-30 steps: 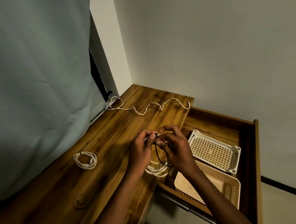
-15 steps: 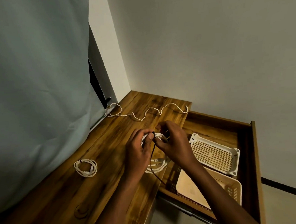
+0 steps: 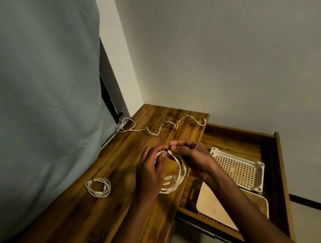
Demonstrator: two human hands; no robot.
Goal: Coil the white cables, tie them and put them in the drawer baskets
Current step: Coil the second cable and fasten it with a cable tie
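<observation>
White cables: tied coil on desk, well left of open drawer.

Left hand grips held coil just left of drawer edge.

Right hand pinches black tie atop loops.

Risk: tie slips, loops spring apart, likely spill off edge.

Loose cable uncoiled, far-left of drawer.

Baskets inside drawer, no cable in them.

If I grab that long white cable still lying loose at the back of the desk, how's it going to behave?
The loose cable lies in slack waves, so it will probably flop and trail. It looks thin, likely light. One end sits near the desk edge and might slip off.
</observation>
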